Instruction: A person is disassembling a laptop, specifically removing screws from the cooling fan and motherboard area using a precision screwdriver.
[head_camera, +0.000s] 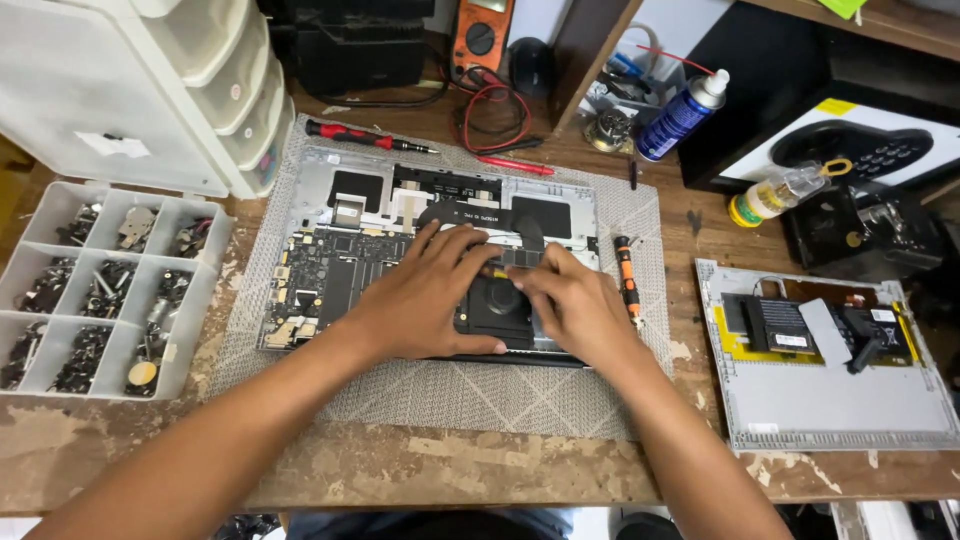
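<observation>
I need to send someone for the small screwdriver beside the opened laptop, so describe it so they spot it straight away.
Start at the opened laptop on the grey mat, where both hands rest. Just past the right hand, near the laptop's right edge, lies a short screwdriver pointing away from the person. Its orange-and-black handle sets it apart from the longer red-and-black screwdriver at the mat's far edge.

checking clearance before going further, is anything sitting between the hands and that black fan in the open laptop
Nothing visible does. The left hand and right hand both rest directly on the black fan inside the open laptop. The orange screwdriver lies off to the right of the right hand, clear of the fan.
</observation>
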